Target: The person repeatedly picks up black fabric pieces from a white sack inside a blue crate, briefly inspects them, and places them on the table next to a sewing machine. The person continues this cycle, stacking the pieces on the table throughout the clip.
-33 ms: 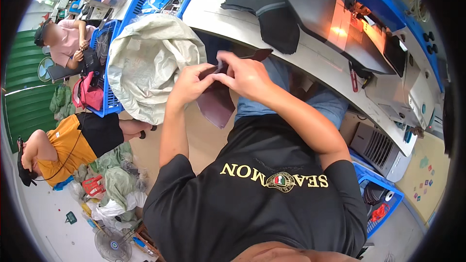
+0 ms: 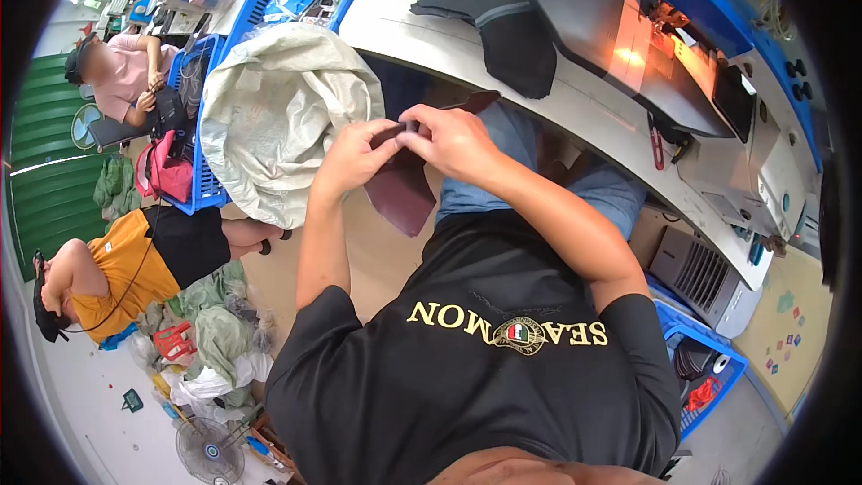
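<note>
A dark maroon fabric piece [image 2: 403, 196] hangs between my hands, over my lap beside the table edge. My left hand [image 2: 357, 158] pinches its upper edge between thumb and fingers. Close against it, my right hand [image 2: 452, 141] grips the same edge, thumb and forefinger pressed together. A darker fold of the fabric shows between the fingertips, and another reddish part sticks out past my right hand. What lies inside the fold is hidden by my fingers.
Black fabric pieces [image 2: 512, 45] lie on the white table [image 2: 395, 13], near a lit sewing machine [image 2: 666, 22]. A large whitish sack [image 2: 269, 117] stands left, beside blue baskets [image 2: 208, 184]. Two people [image 2: 135, 81] are further left. Red-handled snips [image 2: 656, 148] lie at the table edge.
My right hand's fingers have come down and closed onto the fabric's folded edge. The left hand stays nearly in place.
</note>
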Motion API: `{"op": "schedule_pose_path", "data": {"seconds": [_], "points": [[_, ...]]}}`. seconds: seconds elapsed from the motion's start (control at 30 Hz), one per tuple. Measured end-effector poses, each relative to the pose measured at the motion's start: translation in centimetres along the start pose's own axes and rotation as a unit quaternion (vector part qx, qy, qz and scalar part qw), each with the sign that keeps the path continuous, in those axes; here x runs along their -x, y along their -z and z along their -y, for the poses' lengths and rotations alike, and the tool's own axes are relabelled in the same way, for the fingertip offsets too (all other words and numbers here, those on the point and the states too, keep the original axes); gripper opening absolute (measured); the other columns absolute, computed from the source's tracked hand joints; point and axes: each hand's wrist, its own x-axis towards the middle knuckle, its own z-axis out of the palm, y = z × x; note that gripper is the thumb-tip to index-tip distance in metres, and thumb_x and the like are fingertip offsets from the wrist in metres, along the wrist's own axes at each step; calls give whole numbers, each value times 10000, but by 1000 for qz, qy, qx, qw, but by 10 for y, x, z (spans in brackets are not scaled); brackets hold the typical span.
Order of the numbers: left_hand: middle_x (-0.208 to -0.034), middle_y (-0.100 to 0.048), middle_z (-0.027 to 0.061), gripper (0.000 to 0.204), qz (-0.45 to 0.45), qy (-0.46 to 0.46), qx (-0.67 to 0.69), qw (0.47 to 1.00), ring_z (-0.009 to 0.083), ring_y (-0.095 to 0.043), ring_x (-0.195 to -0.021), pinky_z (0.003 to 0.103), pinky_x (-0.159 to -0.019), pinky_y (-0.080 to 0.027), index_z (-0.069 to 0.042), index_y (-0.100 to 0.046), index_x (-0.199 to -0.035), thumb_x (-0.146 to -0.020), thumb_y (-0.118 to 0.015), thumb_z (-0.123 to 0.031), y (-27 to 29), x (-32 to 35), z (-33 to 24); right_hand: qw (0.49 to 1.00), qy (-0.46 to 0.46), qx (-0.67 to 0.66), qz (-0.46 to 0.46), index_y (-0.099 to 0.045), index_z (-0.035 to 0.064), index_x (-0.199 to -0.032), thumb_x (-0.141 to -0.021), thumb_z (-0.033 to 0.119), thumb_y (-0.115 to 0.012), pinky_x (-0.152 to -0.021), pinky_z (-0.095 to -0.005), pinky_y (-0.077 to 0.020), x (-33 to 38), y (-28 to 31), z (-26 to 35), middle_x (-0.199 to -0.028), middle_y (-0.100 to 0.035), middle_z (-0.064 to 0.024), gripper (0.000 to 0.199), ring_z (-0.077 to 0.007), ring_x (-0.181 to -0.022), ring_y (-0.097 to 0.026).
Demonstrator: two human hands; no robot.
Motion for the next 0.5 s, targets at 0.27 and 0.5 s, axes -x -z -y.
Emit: {"op": "schedule_pose_path", "data": {"seconds": [0.27,0.5], "points": [[-824,-678,89,195,-78,86,-122,986,125,-607,-740,288,-692,-490,20,-665,-1014,-851,-641,-83,62,48,38,958,-147,-238,57,-629,6,-1082,-920,232,-581,-721,-348,-532,8,-83,-82,-907,-681,-141,282,-221,-790,-659],[-866,-638,106,76,-99,-311,420,847,214,-566,-883,434,-1014,-394,-27,-645,-885,-869,-582,-67,72,29,61,988,11,79,130,-288,5,-1449,-904,413,-572,-1080,-468,-338,11,-95,-91,-1426,-372,-264,737,-369,-1340,-366]]}}
